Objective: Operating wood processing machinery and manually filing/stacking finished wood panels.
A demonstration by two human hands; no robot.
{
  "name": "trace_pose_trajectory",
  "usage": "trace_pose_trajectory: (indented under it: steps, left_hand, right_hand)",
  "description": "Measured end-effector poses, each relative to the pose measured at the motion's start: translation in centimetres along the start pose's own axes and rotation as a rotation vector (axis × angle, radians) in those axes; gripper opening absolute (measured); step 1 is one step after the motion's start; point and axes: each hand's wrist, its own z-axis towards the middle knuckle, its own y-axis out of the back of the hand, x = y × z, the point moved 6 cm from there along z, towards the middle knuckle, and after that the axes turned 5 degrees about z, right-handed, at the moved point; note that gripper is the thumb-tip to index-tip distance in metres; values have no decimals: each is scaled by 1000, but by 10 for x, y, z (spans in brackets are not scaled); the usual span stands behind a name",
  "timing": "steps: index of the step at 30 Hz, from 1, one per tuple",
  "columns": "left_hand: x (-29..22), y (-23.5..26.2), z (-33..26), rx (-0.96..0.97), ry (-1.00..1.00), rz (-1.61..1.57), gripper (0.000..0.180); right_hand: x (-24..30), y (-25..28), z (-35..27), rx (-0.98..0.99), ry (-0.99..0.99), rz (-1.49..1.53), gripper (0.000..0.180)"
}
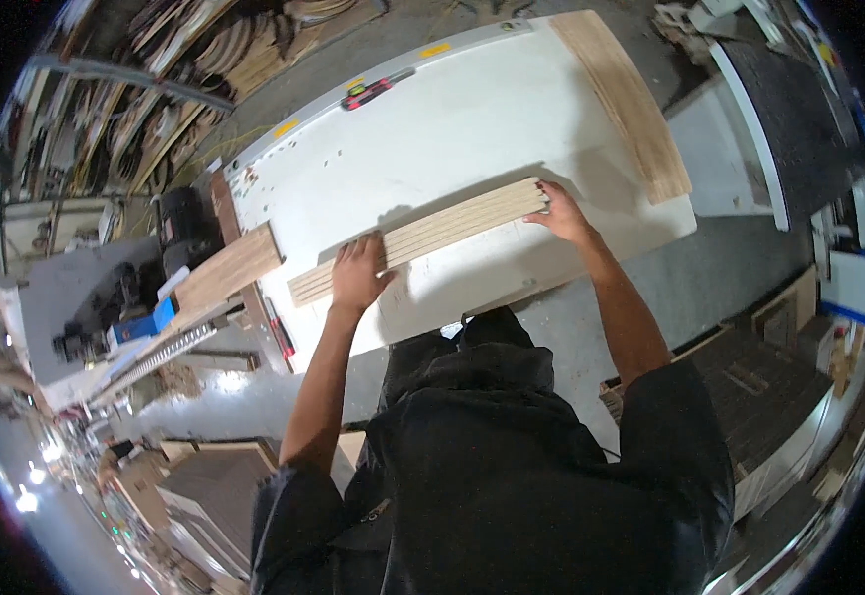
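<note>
A bundle of long, light wooden strips [462,218], lying side by side, stretches across the near half of the white table [432,129], its right end farther from me than its left. My left hand [358,273] is closed over the bundle near its left end, fingers across the top and thumb on the near side. At the right end, my right hand [563,212] grips the strips, thumb along the near edge and fingers round the end. The undersides of the strips are hidden.
A wide wooden board [631,109] lies along the table's right edge. A red-and-black tool [368,94] rests at the far edge beside a long metal level [303,119]. Another board [229,266] is at the left. A red-handled tool [279,332] lies at the near left corner.
</note>
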Motion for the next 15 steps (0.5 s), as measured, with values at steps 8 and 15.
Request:
trace_pose_trajectory:
  steps: [8, 15]
  left_hand:
    - [-3, 37, 10, 59, -28, 50, 64]
    - [8, 84, -23, -47, 45, -303, 65]
  right_hand:
    - [23, 20, -1, 101, 94, -159, 79]
    - [245, 137, -22, 105, 297, -84, 90]
